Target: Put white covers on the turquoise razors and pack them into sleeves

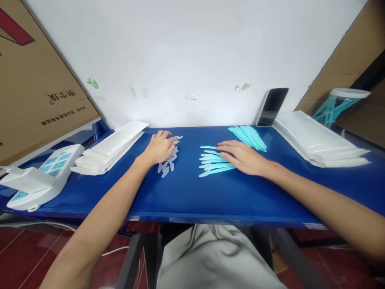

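Note:
My left hand (pixel 162 147) rests over a loose pile of small translucent plastic caps (pixel 165 168) on the blue table. Its fingers are bent and a little apart, with the fingertips among the caps; part of the pile is hidden beneath it. To the right, my right hand (pixel 240 155) lies across a row of thin turquoise plastic sticks (pixel 210 165), shaped like eyebrow razors. Its fingers are stretched out, their tips touching the farthest stick, and the palm covers the sticks' right ends. Behind that hand is a second, fanned bundle of turquoise sticks (pixel 248 137).
White plastic packets (pixel 111 145) lie at left beside a power strip (pixel 57 164). More white packets (pixel 320 138) lie at right. A phone (pixel 272 107) leans on the wall. A clear tub (pixel 333 108) holds turquoise sticks. A cardboard box (pixel 39 84) stands far left.

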